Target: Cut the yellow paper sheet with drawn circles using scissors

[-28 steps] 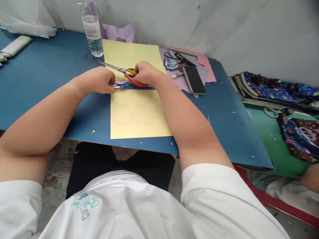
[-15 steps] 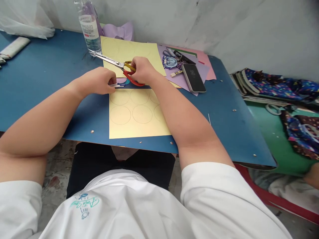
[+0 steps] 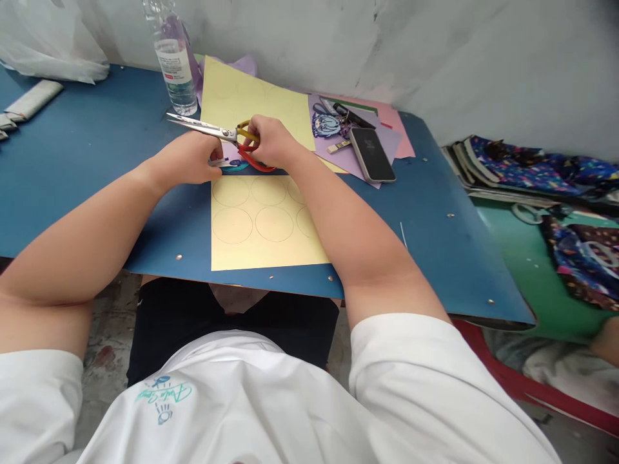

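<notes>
My right hand (image 3: 271, 143) is closed around the yellow and red handles of a pair of scissors (image 3: 220, 132). The blades point left, slightly parted, and pass above my left hand (image 3: 193, 158). My left hand pinches a small white item with a blue end (image 3: 221, 162), whose kind I cannot make out. Just below both hands lies a yellow sheet (image 3: 271, 254) with pencilled circles, partly covered by my right forearm. Behind them is a second yellow sheet (image 3: 271, 106) with faint circles, its far left corner raised.
A water bottle (image 3: 176, 74) stands at the back left of the blue table (image 3: 97, 129). A phone (image 3: 372, 154) lies right of my hands on purple paper (image 3: 391, 138), near keys and a keychain (image 3: 326, 124). A plastic bag (image 3: 53, 42) sits at the far left.
My right hand and the scissors have shifted slightly left, so the blades now lie over my left hand. The far yellow sheet's back left corner stands higher.
</notes>
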`<state>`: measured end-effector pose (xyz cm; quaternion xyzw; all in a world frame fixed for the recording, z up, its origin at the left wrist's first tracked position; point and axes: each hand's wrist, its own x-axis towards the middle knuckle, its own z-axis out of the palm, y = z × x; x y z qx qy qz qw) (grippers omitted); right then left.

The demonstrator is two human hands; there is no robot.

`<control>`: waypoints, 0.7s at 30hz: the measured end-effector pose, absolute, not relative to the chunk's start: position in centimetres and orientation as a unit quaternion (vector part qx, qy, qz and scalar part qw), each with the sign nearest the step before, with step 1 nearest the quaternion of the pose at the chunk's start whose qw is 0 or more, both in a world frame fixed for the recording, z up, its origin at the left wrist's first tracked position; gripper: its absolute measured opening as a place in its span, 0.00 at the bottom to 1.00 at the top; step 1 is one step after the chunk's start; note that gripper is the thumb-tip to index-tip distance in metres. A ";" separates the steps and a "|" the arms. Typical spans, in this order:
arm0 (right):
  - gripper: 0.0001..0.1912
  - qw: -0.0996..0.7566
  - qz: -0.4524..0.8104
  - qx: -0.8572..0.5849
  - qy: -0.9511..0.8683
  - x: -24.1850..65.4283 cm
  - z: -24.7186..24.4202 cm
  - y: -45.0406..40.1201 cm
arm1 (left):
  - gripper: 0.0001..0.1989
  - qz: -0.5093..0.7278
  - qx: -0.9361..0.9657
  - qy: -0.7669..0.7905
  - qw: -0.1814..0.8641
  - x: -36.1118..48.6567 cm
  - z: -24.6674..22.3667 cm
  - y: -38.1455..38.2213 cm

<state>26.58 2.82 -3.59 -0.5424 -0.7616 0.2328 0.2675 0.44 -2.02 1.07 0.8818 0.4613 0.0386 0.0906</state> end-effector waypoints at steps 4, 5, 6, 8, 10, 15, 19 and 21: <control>0.21 0.265 0.226 -0.560 -0.751 26.6 -3.4 2.7 | 0.41 0.047 0.884 0.456 0.086 0.4 0.5 -1.4; 0.21 0.261 0.217 -0.569 -0.749 26.7 -3.4 2.8 | 0.40 0.048 0.884 0.457 0.084 0.5 0.4 -1.3; 0.21 0.256 0.208 -0.575 -0.748 26.7 -3.5 2.9 | 0.40 0.048 0.884 0.458 0.082 0.5 0.4 -1.3; 0.20 0.255 0.190 -0.582 -0.748 26.7 -3.9 3.2 | 0.39 0.047 0.885 0.456 0.078 0.6 0.4 -1.4; 0.18 0.262 0.175 -0.588 -0.745 26.7 -4.4 3.6 | 0.41 0.049 0.886 0.455 0.076 0.6 0.4 -1.5; 0.16 0.289 0.156 -0.633 -0.701 28.2 -4.9 5.7 | 0.46 0.086 0.880 0.458 0.090 0.6 -0.5 -0.8; 0.19 0.290 0.145 -0.670 -0.668 31.7 -4.7 7.6 | 0.45 0.126 0.855 0.489 0.114 0.4 -2.2 1.0; 0.21 0.283 0.162 -0.649 -0.688 33.5 -4.8 8.1 | 0.44 0.139 0.846 0.500 0.120 0.0 -2.9 1.8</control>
